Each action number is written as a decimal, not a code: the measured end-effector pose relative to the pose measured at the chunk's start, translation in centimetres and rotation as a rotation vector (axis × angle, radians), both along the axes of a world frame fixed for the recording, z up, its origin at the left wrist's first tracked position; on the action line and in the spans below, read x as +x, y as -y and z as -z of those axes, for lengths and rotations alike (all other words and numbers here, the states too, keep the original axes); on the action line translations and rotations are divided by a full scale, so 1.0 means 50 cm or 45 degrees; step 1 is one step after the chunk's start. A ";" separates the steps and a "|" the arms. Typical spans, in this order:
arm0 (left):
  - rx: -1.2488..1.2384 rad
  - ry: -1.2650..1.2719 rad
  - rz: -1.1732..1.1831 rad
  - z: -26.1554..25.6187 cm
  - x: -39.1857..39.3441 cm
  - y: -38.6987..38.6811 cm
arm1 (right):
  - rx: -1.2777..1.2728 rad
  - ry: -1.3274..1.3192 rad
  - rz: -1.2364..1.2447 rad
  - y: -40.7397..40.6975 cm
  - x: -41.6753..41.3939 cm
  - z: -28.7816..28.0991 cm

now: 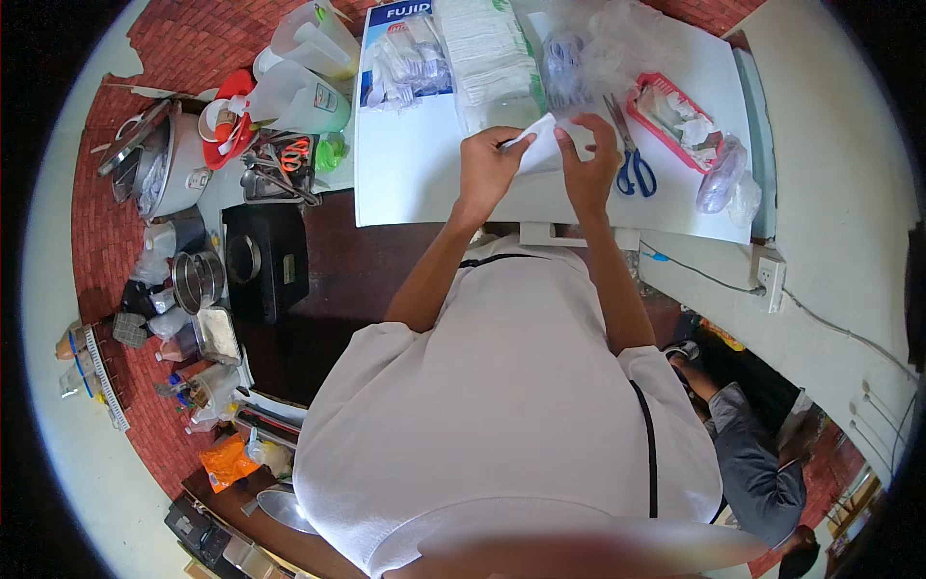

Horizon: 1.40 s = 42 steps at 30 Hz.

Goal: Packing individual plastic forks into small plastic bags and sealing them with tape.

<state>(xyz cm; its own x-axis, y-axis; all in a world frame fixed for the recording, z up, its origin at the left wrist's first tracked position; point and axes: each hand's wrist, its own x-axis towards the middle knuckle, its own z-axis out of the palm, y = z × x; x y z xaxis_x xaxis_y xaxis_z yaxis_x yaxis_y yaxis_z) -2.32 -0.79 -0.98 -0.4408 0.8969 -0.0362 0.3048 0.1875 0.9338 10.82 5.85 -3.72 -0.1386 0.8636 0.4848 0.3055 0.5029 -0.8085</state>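
Over the near part of the white table (416,170), my left hand (490,170) pinches a folded white paper napkin (537,145) between thumb and fingers. My right hand (593,159) is at the napkin's right edge, its thumb against or very near it and the index finger raised apart. Whether it grips anything thin or clear is not plain. Just beyond my hands lies a stack of white napkins (492,61) in a clear wrapper. Blue-handled scissors (635,170) rest right of my right hand, blades pointing away.
Bundled clear plastic forks (409,61) lie at the back left. A pink plastic basket (673,119) with wrappers stands at the right, beside a plastic bag (723,174). Left are a jug of green liquid (304,98) and a tray of utensils (278,166). Another person's sleeve (756,449) shows behind, lower right.
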 end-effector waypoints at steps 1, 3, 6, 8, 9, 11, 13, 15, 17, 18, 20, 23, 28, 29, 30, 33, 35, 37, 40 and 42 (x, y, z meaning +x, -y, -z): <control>0.050 -0.022 -0.059 0.002 0.001 -0.001 | -0.146 0.011 0.077 0.012 -0.001 0.001; 0.101 -0.044 -0.115 0.008 0.006 -0.003 | -0.291 0.020 0.157 0.029 -0.007 0.006; 0.238 -0.302 -0.128 0.023 0.015 -0.003 | -1.085 -0.570 -0.354 0.053 -0.024 -0.005; 0.361 -0.722 0.047 0.030 0.018 -0.003 | -1.099 -0.651 -0.402 0.046 -0.022 0.008; 0.363 -0.724 0.050 0.026 0.022 -0.004 | -1.112 -0.731 -0.454 0.041 -0.022 0.015; 0.399 -0.635 0.069 0.017 0.034 -0.002 | -1.142 -0.780 -0.479 0.030 -0.008 0.024; 0.408 -0.558 0.071 0.014 0.033 0.007 | -1.178 -0.823 -0.512 0.024 0.002 0.028; 0.417 -0.480 0.073 0.010 0.028 0.015 | -1.277 -0.863 -0.516 0.024 0.004 0.025; 0.332 -0.206 0.113 0.001 0.024 0.021 | -1.281 -0.885 -0.487 0.028 0.000 0.013; 0.331 -0.206 0.112 -0.007 0.023 0.022 | -1.281 -0.907 -0.456 0.030 -0.002 0.006; 0.224 -0.144 0.110 -0.021 0.023 0.022 | -1.287 -0.891 -0.489 0.032 0.002 0.008; 0.282 -0.284 0.059 -0.021 0.028 0.024 | -1.361 -0.930 -0.593 0.034 0.007 -0.007; 0.338 -0.252 0.037 -0.009 0.018 0.028 | -1.513 -1.009 -0.749 0.033 0.009 -0.023; 0.329 -0.154 0.045 -0.011 0.017 0.029 | -1.535 -0.994 -0.728 0.034 0.012 -0.029; 0.329 -0.153 0.048 -0.014 0.017 0.029 | -1.555 -0.980 -0.706 0.035 0.014 -0.035; 0.319 -0.003 0.021 -0.013 0.014 0.029 | -1.576 -1.028 -0.770 0.033 0.017 -0.025; 0.288 0.346 0.001 0.001 0.003 0.031 | -1.568 -1.028 -0.738 0.036 0.016 -0.033; 0.253 0.454 -0.027 -0.010 -0.001 0.032 | -1.558 -1.031 -0.696 0.035 0.017 -0.033; 0.277 0.714 -0.095 -0.001 -0.022 0.033 | -1.496 -1.065 -0.576 0.031 0.017 -0.027; 0.358 0.909 -0.058 0.011 -0.045 0.035 | -1.466 -1.055 -0.509 0.028 0.021 -0.025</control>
<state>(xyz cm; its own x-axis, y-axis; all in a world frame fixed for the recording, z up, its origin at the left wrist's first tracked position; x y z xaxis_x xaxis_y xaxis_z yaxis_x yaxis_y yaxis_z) -4.57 -2.53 -1.54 -0.4333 0.8958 -0.0991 -0.3920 -0.0883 0.9157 11.87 4.47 -2.48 -0.4872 0.7914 -0.3691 -0.4352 -0.5865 -0.6831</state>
